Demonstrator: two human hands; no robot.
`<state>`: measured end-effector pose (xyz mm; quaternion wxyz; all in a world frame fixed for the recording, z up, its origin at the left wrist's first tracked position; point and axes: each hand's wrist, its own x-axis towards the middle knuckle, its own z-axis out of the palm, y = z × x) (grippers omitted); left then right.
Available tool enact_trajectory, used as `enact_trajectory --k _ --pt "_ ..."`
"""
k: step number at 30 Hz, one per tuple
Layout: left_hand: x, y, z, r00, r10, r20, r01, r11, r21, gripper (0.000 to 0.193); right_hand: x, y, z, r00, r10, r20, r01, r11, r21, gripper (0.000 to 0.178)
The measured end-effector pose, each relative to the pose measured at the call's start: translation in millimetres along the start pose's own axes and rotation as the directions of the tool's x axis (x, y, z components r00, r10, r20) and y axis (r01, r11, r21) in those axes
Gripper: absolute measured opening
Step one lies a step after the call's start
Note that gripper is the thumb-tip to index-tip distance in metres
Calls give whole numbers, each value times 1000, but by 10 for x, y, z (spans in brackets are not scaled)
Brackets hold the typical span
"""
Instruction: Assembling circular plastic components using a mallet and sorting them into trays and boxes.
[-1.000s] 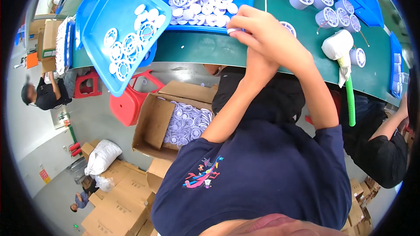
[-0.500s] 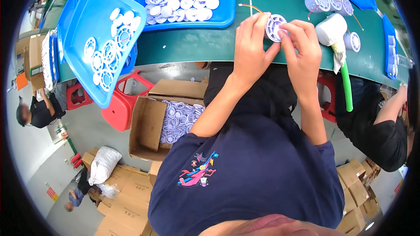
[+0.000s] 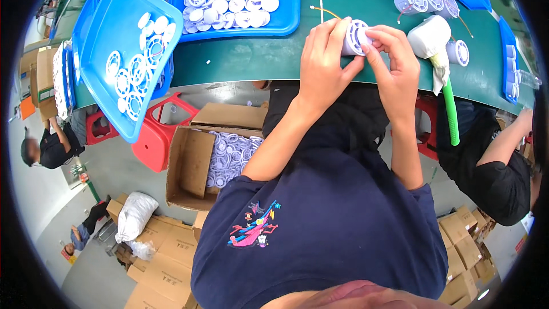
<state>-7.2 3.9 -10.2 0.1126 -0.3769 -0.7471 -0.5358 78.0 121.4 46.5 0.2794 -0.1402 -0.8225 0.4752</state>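
My left hand (image 3: 325, 68) is wrapped round a white plastic cylindrical housing (image 3: 355, 35) near the table's front edge. Its slotted round face is turned to the right, and a thin orange-red wire (image 3: 327, 11) sticks out beyond my left fingers. My right hand (image 3: 394, 60) is closed at the face, thumb and fingertips pressing on its rim; the fingers partly cover it. Just right of that hand lies a mallet with a white head (image 3: 429, 37) and a green handle (image 3: 451, 114). One similar housing (image 3: 458, 52) rests beside the mallet head.
Several wired housings (image 3: 412, 0) stand at the back right. A blue tray (image 3: 269, 30) holds white discs and rings; a tilted blue tray (image 3: 97, 51) at left holds more. Below the table are an open carton (image 3: 186, 163) of white parts and a red stool (image 3: 151, 147). Another person (image 3: 486, 166) sits at right.
The view has shifted slightly, so the table things appear a little further left. My right fingers have moved slightly on the housing's face, which shows more of its slotted ring.
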Motion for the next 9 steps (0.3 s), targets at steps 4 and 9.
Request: enact_trajectory --k 4,9 --pt "13 -5 -32 1000 0 -5 0 1000 -13 68 26 -55 30 1000 -3 19 3 999 -44 20" --pt "-67 -51 -153 995 -84 50 85 996 -10 73 213 -175 51 946 -275 172 321 869 -376 21"
